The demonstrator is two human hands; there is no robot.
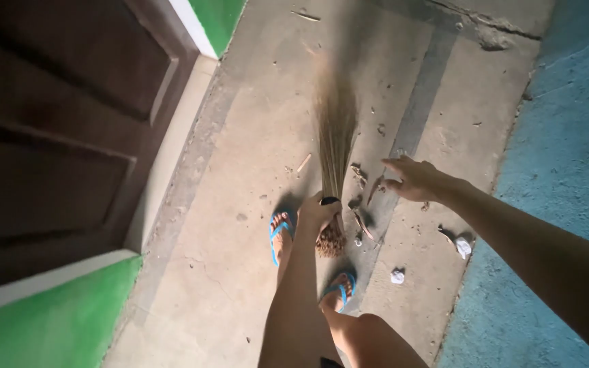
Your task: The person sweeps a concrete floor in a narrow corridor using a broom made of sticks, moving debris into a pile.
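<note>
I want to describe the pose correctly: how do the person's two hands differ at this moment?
The left hand is closed around the stick broom near its bound end; the right hand is open, fingers spread, holding nothing. The left hand sits near the feet, while the right hand reaches out above floor debris. Both are bare.

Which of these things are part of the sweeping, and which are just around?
In use: stick broom gripped by the left hand; dry leaves and twigs; crumpled paper scraps; right hand, open, empty.

Just around: brown door; green wall; blue wall; blue flip-flops.
</note>
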